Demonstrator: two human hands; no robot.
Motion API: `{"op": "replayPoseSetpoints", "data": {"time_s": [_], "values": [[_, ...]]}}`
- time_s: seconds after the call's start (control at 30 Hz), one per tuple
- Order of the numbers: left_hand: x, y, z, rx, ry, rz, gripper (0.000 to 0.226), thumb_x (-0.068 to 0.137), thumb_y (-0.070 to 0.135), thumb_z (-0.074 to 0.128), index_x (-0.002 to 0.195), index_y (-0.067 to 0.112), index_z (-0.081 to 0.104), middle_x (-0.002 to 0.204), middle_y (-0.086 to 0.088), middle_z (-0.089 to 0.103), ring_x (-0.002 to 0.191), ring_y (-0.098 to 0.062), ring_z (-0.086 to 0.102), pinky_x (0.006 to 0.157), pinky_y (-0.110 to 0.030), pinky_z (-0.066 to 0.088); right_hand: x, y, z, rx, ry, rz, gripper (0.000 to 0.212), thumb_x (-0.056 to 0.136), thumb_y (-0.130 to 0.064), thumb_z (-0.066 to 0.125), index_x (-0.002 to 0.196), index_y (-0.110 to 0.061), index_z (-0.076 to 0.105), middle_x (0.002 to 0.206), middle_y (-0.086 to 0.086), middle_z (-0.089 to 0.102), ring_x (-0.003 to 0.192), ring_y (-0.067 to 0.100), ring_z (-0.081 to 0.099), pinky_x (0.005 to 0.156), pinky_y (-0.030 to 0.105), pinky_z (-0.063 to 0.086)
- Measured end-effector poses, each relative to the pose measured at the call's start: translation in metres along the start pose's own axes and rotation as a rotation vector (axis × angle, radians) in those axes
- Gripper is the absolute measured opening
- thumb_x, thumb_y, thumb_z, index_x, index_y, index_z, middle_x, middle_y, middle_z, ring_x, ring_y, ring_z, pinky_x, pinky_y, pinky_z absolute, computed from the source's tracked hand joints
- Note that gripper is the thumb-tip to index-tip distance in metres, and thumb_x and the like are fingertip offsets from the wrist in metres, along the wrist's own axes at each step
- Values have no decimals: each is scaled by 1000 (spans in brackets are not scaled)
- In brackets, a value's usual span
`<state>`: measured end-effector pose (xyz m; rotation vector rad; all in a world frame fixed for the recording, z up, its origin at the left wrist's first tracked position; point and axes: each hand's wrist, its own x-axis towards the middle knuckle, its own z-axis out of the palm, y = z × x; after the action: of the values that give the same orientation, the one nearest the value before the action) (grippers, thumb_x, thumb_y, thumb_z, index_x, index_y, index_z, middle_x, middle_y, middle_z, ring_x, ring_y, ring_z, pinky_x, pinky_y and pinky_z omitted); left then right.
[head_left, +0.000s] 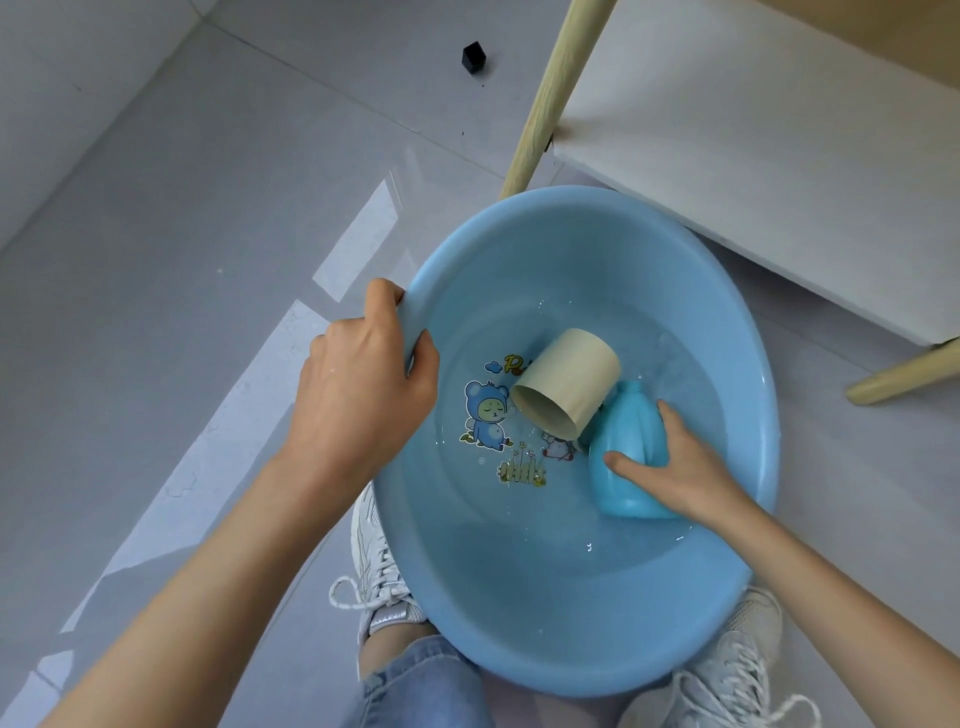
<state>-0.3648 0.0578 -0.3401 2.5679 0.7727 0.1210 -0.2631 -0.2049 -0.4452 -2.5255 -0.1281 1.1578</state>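
A blue basin (561, 623) sits on the grey tiled floor (182, 234), holding shallow water, with cartoon stickers (488, 413) on its bottom. The left hand (363, 384) grips the basin's left rim, fingers curled over the edge and thumb inside the wall. The right hand (680, 467) reaches into the basin and holds a blue bottle (631, 452), the thumb laid across its front and the fingers wrapped round the far side. The bottle lies tilted in the right half of the basin, its lower end in the water and its neck pointing up toward a beige cup (566, 382). The cup lies on its side near the middle of the basin, open mouth facing down-left, and it touches the bottle's top end. Two white laced shoes (379, 577) show at the near edge of the basin, and a jeans-clad knee (421, 686) sits below it. Beyond the basin stands a white piece of furniture (753, 130) with pale wooden legs (550, 93). A small black cube (474, 57) rests on the floor well apart from everything else.
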Motion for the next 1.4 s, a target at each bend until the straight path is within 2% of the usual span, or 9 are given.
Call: {"op": "replayPoseSetpoints", "data": {"time_s": [0.17, 0.33, 0.57, 0.77, 0.9, 1.07, 1.2, 1.4], "values": [[2, 1, 1, -1, 1, -1, 20, 90, 24, 46, 104, 9, 43, 54, -6, 44, 54, -33, 40, 58, -39, 37, -1, 1, 0, 17, -4, 6, 99, 79, -47, 72, 153, -18, 12, 155, 4, 30, 139, 25, 33, 110, 34, 30], [3, -1, 1, 6, -1, -6, 20, 91, 23, 47, 104, 9, 44, 55, -6, 46, 55, -33, 40, 59, -38, 35, -4, -2, -9, 64, 51, 28, 93, 78, -45, 73, 151, -21, 20, 144, 5, 46, 127, 27, 47, 102, 35, 40], [2, 2, 0, -30, 4, 3, 19, 91, 22, 47, 104, 9, 44, 56, -7, 46, 56, -33, 41, 60, -40, 39, -5, 3, -10, -28, 28, 58, 89, 80, -47, 71, 149, -18, 22, 141, 8, 47, 124, 29, 49, 96, 36, 41], [3, 4, -1, -44, -6, -17, 20, 90, 23, 47, 106, 10, 44, 58, -8, 46, 61, -39, 45, 59, -41, 40, 2, 0, -4, -106, 12, 56, 100, 79, -53, 69, 152, -16, 12, 152, 10, 34, 135, 29, 39, 103, 36, 35], [3, 3, -1, -47, -4, -12, 20, 90, 23, 47, 106, 10, 44, 58, -7, 45, 61, -39, 45, 59, -40, 40, 5, 0, -2, -121, 17, 68, 100, 79, -55, 67, 152, -15, 12, 150, 11, 35, 134, 30, 39, 102, 36, 36], [2, 2, 0, -41, 1, -3, 21, 90, 23, 47, 105, 9, 44, 58, -8, 46, 60, -40, 45, 57, -40, 39, 7, 3, 0, -106, 43, 72, 92, 76, -57, 69, 146, -17, 24, 139, 11, 49, 123, 32, 49, 94, 38, 43], [1, 3, 0, -43, 4, 6, 20, 90, 22, 47, 105, 9, 44, 57, -8, 46, 59, -40, 45, 55, -40, 40, 9, 4, 1, -104, 45, 88, 94, 76, -58, 69, 146, -14, 25, 139, 10, 49, 125, 31, 49, 95, 37, 43], [1, 8, -2, -41, 0, 23, 20, 90, 20, 48, 106, 7, 46, 56, -8, 44, 58, -38, 44, 54, -40, 40, 14, 6, 1, -71, 45, 98, 83, 70, -62, 71, 133, -16, 40, 127, 6, 59, 115, 30, 56, 92, 40, 47]]}}
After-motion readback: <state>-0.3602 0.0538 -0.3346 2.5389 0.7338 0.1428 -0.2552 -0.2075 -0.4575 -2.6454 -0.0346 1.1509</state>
